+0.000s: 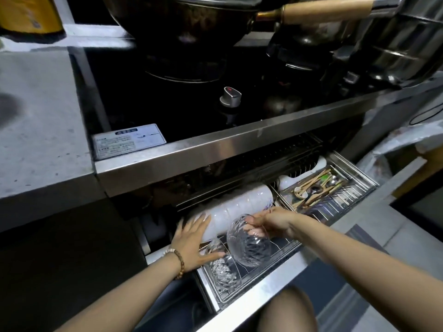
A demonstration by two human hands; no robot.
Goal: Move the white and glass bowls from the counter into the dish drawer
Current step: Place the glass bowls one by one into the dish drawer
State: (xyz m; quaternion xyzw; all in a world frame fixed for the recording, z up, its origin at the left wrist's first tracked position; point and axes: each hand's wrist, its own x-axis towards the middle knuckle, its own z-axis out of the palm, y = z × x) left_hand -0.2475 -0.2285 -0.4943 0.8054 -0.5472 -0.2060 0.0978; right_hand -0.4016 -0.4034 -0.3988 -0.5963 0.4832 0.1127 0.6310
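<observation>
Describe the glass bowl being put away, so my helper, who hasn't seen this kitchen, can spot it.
Below the black stovetop, the steel pull-out dish drawer stands open. At its front, the right hand holds a clear cut-glass bowl tilted on its side. Unlike the row of plain white bowls behind it, it is see-through and faceted.

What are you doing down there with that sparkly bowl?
A person is putting bowls away in the pulled-out dish drawer under the stove. The right hand holds a cut-glass bowl tilted over the wire rack, above another glass piece already lying there. The left hand rests open against a row of white bowls lying on their sides.
</observation>
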